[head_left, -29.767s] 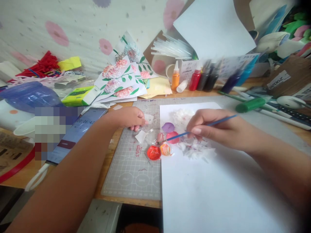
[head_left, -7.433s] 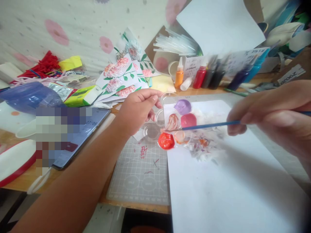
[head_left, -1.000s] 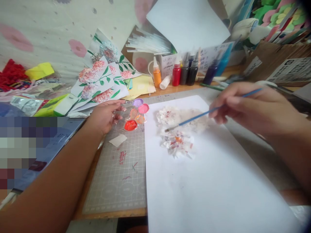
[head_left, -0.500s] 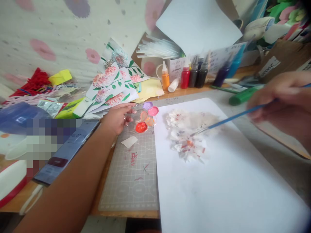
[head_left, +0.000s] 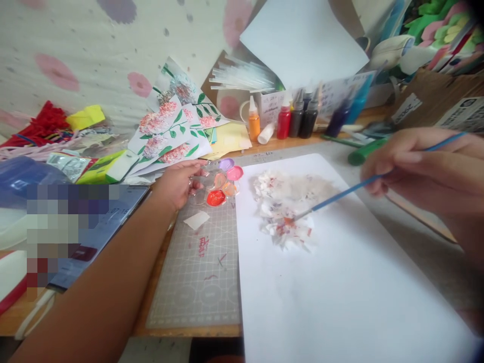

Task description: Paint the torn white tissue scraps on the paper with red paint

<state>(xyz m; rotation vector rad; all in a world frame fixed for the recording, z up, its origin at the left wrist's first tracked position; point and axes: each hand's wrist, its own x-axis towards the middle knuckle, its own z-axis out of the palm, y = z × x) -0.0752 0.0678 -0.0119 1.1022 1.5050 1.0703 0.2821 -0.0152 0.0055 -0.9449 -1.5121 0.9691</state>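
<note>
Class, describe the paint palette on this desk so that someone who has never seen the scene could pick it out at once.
Start at the big white sheet of paper lying on the grey cutting mat. Just off the sheet's upper left corner, under the fingers of the left hand, sits the paint palette. It is a clear cluster of small round wells holding red, orange, pink and lilac paint, unlike the upright paint bottles behind it.

This is looking like a home craft and painting desk. A grey cutting mat (head_left: 196, 282) is lying on a wooden tabletop, a row of small paint bottles (head_left: 295, 120) is standing at the back beside a bundle of clear glue sticks (head_left: 242, 78), finished flower paintings (head_left: 170, 131) are leaning against flowered wallpaper (head_left: 75, 55), and red pipe cleaners (head_left: 41, 123) are piling up at the far left.
</note>
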